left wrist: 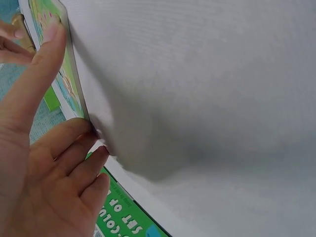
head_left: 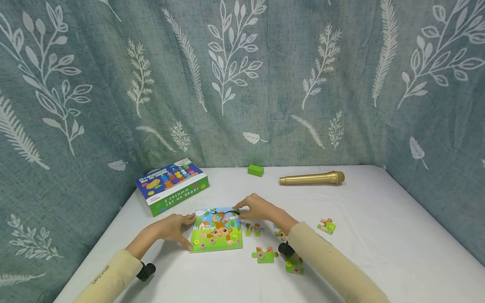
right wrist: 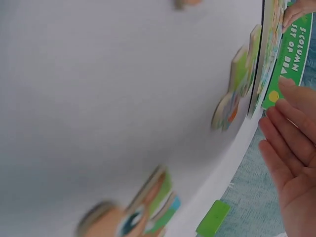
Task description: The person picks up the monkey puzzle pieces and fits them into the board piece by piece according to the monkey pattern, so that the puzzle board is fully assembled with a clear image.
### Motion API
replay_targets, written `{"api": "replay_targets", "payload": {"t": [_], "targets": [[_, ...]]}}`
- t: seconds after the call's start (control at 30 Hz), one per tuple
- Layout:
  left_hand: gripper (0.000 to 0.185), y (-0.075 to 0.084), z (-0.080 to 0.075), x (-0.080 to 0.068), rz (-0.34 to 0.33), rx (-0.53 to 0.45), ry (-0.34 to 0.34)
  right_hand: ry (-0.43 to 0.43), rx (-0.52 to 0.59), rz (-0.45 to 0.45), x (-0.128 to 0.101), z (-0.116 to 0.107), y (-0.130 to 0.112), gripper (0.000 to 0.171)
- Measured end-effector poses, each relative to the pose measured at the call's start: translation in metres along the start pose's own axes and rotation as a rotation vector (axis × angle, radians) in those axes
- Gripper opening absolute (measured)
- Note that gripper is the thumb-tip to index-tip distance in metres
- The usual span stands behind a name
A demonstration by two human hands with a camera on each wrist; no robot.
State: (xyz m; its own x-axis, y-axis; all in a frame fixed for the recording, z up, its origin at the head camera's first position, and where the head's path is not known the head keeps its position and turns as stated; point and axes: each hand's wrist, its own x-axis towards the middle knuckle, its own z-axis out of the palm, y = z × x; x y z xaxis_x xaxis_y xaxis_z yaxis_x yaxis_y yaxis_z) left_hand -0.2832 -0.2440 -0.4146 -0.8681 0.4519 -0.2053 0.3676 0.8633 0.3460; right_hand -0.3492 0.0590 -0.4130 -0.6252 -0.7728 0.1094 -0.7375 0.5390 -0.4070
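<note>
A bead-toy box, green block and gold microphone lie on the table.

Both sleeved forearms reach forward from the near edge, the left hand lying flat with fingers spread and the right hand extended, fingers straight.

Toy box, left of centre in head view: green side reads "5-COLUMN SET OF BEADS". Right wrist view, upper right: same print, partly cut off.
</note>
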Motion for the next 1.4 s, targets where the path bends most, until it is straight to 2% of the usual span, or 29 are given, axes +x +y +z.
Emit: {"api": "replay_targets", "payload": {"t": [0.27, 0.57, 0.83, 1.07, 1.3, 1.4], "targets": [[0.098, 0.001, 0.0, 0.0, 0.009, 0.003, 0.002, -0.007, 0.005, 0.035, -0.02, -0.005, 0.004, 0.036], [0.096, 0.003, -0.001, -0.001, 0.003, -0.001, 0.008, -0.009, 0.057, 0.031, -0.042, -0.014, 0.005, 0.036], [0.097, 0.003, -0.001, -0.001, 0.0, 0.006, -0.002, -0.017, 0.022, 0.071, -0.064, -0.01, 0.0, 0.033], [0.097, 0.002, 0.0, -0.002, 0.008, 0.011, -0.006, -0.012, 0.046, 0.1, -0.073, -0.008, -0.001, 0.036], [0.097, 0.0, 0.001, -0.001, -0.001, 0.012, 0.006, 0.0, 0.121, 0.125, -0.076, -0.001, -0.004, 0.041], [0.097, 0.0, 0.002, -0.001, -0.005, 0.012, 0.008, 0.017, 0.078, 0.099, -0.076, 0.002, -0.005, 0.039]]}}
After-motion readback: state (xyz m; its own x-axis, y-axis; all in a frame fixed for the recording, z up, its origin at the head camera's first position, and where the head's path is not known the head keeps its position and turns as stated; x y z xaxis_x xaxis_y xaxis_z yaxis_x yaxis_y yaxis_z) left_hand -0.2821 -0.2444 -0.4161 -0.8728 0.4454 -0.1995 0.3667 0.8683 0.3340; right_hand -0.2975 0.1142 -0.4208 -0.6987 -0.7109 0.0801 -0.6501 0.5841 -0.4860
